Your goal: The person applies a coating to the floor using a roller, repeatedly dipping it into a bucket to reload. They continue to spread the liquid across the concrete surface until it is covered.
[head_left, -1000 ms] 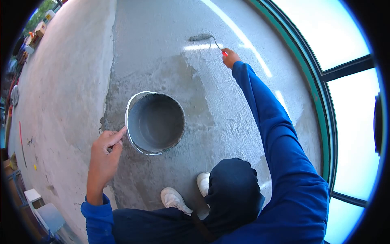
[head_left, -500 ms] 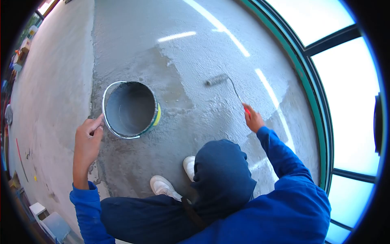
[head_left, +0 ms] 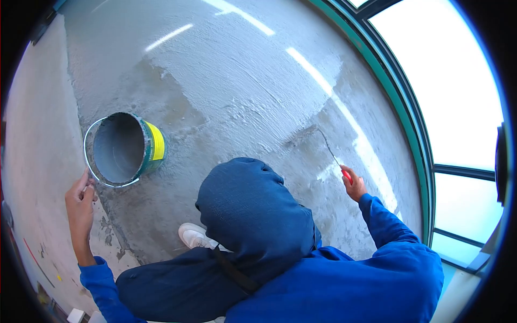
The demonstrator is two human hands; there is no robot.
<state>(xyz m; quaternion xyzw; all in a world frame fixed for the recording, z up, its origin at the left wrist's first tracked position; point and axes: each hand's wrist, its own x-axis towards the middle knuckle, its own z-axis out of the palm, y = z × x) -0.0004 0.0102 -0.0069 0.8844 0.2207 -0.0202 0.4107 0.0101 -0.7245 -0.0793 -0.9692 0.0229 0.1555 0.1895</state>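
My paint roller point(head_left: 302, 135) lies flat on the wet grey floor point(head_left: 231, 81), right of centre, its red grip in my right hand point(head_left: 354, 185). The grey-coated, yellow-labelled bucket point(head_left: 153, 145) stands left, my left hand point(head_left: 79, 202) touching its near rim.

Open wet floor point(head_left: 242, 70) fills the upper centre of the frame, unobstructed from the bucket point(head_left: 126, 148) at left to the green window frame point(head_left: 417, 129) bounding it on the right. The tilted bucket stands directly above the left hand point(head_left: 79, 202), which touches its rim. The right hand point(head_left: 354, 185), gripping the roller point(head_left: 301, 135), has only a narrow strip of floor between the blue hood point(head_left: 253, 210) at centre and the window frame.
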